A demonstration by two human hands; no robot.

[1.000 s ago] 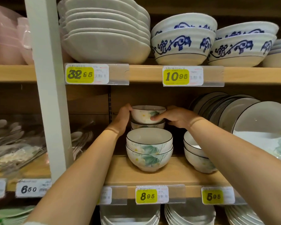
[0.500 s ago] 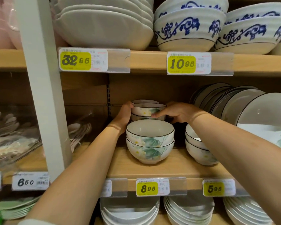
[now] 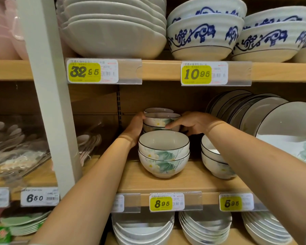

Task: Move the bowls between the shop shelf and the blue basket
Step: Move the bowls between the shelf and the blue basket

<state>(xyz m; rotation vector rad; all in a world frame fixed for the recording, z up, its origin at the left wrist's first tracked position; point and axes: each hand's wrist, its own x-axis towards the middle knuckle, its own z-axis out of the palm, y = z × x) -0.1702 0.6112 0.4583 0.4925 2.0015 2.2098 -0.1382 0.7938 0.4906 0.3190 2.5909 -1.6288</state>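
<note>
While left hand (image 3: 133, 129) and right hand (image 3: 193, 125) clasp rear bowl (image 3: 162, 119) | headroom above

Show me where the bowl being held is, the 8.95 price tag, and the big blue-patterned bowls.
held bowl (image 3: 162, 119), head view, flowered side wall.
8.95 price tag (image 3: 161, 203), head view, yellow number patch.
blue-patterned bowls (image 3: 204, 35), head view, painted side of lower bowl.

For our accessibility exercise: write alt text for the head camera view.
Both hands, left hand and right hand, hold a small floral bowl on a rear stack on the middle shelf, behind two stacked floral bowls.
</note>
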